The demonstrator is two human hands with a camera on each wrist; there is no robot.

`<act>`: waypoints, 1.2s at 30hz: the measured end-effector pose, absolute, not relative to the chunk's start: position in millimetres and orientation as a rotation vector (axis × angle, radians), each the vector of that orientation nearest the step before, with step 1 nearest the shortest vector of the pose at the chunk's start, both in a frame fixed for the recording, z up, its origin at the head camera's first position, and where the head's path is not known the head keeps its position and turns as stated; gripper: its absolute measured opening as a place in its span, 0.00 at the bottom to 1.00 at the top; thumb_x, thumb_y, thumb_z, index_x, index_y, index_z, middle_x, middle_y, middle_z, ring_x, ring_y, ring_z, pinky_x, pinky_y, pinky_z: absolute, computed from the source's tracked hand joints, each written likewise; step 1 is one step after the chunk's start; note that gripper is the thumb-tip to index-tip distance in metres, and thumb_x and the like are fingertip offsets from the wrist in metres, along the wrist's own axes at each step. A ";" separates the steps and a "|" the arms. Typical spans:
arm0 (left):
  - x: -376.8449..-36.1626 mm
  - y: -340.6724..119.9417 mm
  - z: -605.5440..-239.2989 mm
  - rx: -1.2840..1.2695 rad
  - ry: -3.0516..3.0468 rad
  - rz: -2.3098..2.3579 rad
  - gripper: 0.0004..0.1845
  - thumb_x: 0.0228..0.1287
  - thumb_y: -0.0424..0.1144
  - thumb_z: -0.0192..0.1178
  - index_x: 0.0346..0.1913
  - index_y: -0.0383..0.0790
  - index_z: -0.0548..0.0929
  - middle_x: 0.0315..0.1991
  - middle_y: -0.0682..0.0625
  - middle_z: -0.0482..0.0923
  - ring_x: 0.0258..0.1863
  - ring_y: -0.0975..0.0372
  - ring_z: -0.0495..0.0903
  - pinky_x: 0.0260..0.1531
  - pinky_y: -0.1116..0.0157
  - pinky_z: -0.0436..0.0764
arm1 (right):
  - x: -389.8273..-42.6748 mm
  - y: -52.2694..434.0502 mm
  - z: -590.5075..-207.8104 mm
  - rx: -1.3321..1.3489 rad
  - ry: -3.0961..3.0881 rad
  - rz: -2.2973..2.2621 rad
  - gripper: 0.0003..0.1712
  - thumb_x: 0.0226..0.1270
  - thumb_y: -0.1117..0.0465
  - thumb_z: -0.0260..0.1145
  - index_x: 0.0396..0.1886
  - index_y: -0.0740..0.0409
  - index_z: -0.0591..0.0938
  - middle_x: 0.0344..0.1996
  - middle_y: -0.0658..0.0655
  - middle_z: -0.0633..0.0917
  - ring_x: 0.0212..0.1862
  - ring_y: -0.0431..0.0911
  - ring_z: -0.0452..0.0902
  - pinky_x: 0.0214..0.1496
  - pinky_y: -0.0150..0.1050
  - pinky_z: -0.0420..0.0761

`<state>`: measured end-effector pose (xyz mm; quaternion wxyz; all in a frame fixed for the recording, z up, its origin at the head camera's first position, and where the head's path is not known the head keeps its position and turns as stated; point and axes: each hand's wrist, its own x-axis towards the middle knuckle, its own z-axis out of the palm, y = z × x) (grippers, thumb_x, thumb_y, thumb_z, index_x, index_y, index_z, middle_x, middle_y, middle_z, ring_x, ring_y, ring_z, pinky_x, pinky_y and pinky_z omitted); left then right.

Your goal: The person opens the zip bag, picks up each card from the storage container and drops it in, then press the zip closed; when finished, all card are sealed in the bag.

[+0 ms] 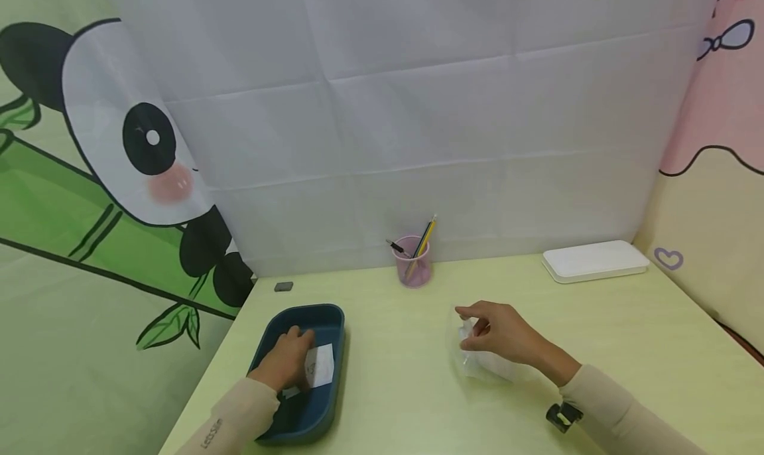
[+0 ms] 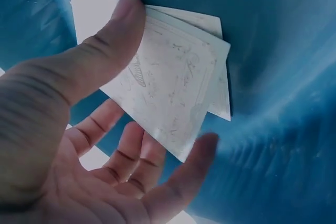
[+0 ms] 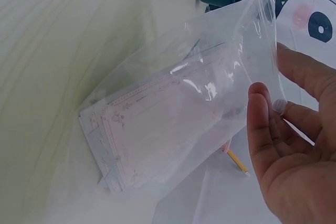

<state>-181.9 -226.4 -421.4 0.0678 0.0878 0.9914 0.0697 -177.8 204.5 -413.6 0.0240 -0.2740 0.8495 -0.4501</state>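
Observation:
My left hand (image 1: 296, 357) reaches into a dark blue tray (image 1: 331, 317) at the front left of the pale green table. Its thumb and fingers pinch a few white printed cards (image 2: 173, 87) against the tray's blue inside (image 2: 283, 51). The cards (image 1: 320, 364) show white beside the hand. My right hand (image 1: 474, 329) at the table's middle pinches the open edge of a clear plastic bag (image 3: 173, 114). The bag (image 1: 491, 367) lies on the table and holds several pink-bordered cards (image 3: 152, 145).
A pink pen cup (image 1: 413, 262) with pencils stands at the back centre. A flat white box (image 1: 594, 260) lies at the back right, and a small dark block (image 1: 283, 286) at the back left. Cloth walls close in the back and both sides.

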 end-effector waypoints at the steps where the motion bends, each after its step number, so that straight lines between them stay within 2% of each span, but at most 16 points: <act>1: -181.1 -226.4 -421.1 0.274 2.992 0.217 0.36 0.28 0.30 0.86 0.44 0.41 0.75 0.43 0.41 0.68 0.39 0.49 0.70 0.35 0.47 0.77 | -177.5 204.5 -413.5 -0.852 2.635 -1.383 0.38 0.60 0.57 0.77 0.66 0.69 0.75 0.54 0.61 0.82 0.36 0.39 0.78 0.35 0.35 0.79; 4: -180.2 -227.2 -419.3 0.318 3.004 0.281 0.34 0.28 0.27 0.85 0.43 0.41 0.76 0.40 0.43 0.68 0.36 0.51 0.70 0.33 0.50 0.77 | -176.6 205.0 -412.2 -0.850 2.638 -1.381 0.37 0.60 0.58 0.77 0.66 0.68 0.75 0.54 0.62 0.82 0.36 0.39 0.78 0.36 0.35 0.79; 9: -183.0 -230.7 -415.3 0.301 2.999 0.368 0.26 0.40 0.22 0.78 0.43 0.39 0.77 0.36 0.45 0.74 0.30 0.55 0.73 0.32 0.54 0.77 | -175.5 205.3 -408.8 -0.831 2.637 -1.386 0.37 0.60 0.59 0.77 0.66 0.68 0.76 0.54 0.65 0.81 0.36 0.39 0.78 0.35 0.35 0.79; 14: -186.3 -233.7 -415.1 0.226 3.007 0.343 0.19 0.51 0.25 0.74 0.45 0.38 0.80 0.34 0.46 0.80 0.28 0.56 0.76 0.30 0.54 0.77 | -175.1 204.8 -408.0 -0.825 2.636 -1.382 0.36 0.60 0.59 0.77 0.65 0.68 0.76 0.54 0.66 0.81 0.36 0.40 0.78 0.35 0.35 0.79; 17: -186.2 -234.5 -414.1 0.219 3.001 0.326 0.14 0.55 0.26 0.72 0.44 0.39 0.82 0.32 0.49 0.79 0.27 0.57 0.74 0.29 0.55 0.76 | -175.1 204.4 -408.7 -0.823 2.628 -1.386 0.36 0.60 0.59 0.77 0.66 0.69 0.76 0.54 0.66 0.81 0.36 0.40 0.78 0.35 0.35 0.79; 23: -185.4 -237.0 -406.2 0.227 3.000 0.383 0.08 0.61 0.26 0.65 0.40 0.41 0.83 0.33 0.50 0.78 0.30 0.58 0.73 0.31 0.57 0.75 | -175.5 204.1 -409.3 -0.827 2.623 -1.385 0.37 0.60 0.59 0.77 0.66 0.69 0.76 0.54 0.66 0.81 0.36 0.40 0.78 0.35 0.35 0.79; 27: -185.5 -239.3 -397.7 0.201 3.005 0.429 0.07 0.62 0.27 0.65 0.41 0.39 0.83 0.34 0.49 0.80 0.30 0.58 0.75 0.30 0.57 0.76 | -175.9 204.2 -409.0 -0.824 2.628 -1.376 0.36 0.60 0.58 0.77 0.66 0.68 0.76 0.54 0.66 0.81 0.36 0.40 0.78 0.35 0.35 0.79; 33: -186.1 -243.7 -380.0 0.142 3.018 0.388 0.15 0.65 0.31 0.65 0.54 0.39 0.81 0.44 0.42 0.83 0.34 0.54 0.79 0.32 0.53 0.78 | -175.6 203.8 -408.8 -0.826 2.629 -1.371 0.36 0.60 0.58 0.77 0.66 0.67 0.76 0.54 0.66 0.81 0.36 0.39 0.78 0.35 0.35 0.79; 36: -186.0 -243.1 -369.3 0.140 3.030 0.424 0.18 0.67 0.30 0.62 0.60 0.38 0.80 0.51 0.37 0.82 0.41 0.50 0.81 0.37 0.50 0.79 | -175.1 203.2 -408.2 -0.824 2.630 -1.374 0.36 0.60 0.59 0.77 0.66 0.68 0.76 0.54 0.65 0.81 0.36 0.39 0.78 0.35 0.35 0.79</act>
